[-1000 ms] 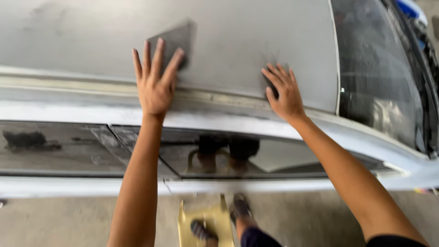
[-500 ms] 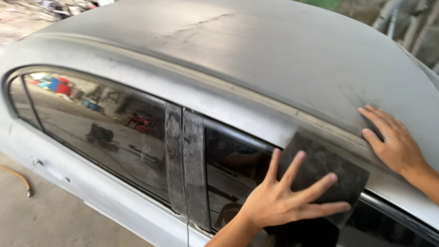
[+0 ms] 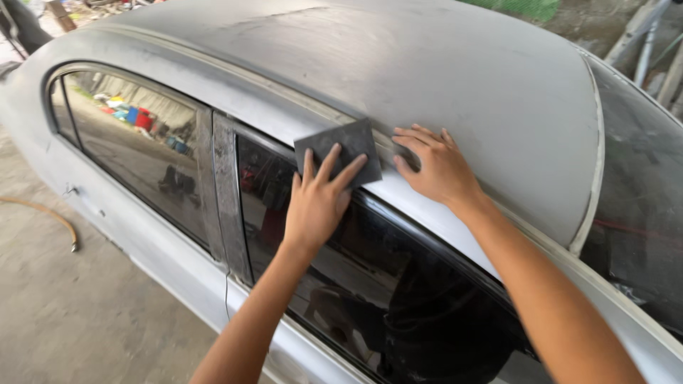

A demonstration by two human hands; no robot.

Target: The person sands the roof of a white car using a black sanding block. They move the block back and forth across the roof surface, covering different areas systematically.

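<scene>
Forearms rise from the bottom edge toward the side of a grey, dull-sanded car (image 3: pixel 455 78). Nearest lies the dark side window (image 3: pixel 398 284), its glass running under both arms. Above it, the left hand (image 3: pixel 316 203) lies flat with fingers spread, pressing a dark square sanding sheet (image 3: pixel 340 148) against the roof rail just over the window's top edge; the sheet's lower half is under the fingertips, its upper corner reaches onto the roof. Just beside the sheet, to its right, the right hand (image 3: pixel 434 167) rests palm-down on the same rail, fingers slightly apart and holding nothing. Left of the sheet stands the door pillar (image 3: pixel 228 192), then the rear window (image 3: pixel 128 149). Beyond the hands the roof spreads wide and bare up to its far edge; on the right a seam bounds it against the sloping glass (image 3: pixel 640 199). A hose (image 3: pixel 50 217) lies on the concrete floor (image 3: pixel 85 320), well apart.
</scene>
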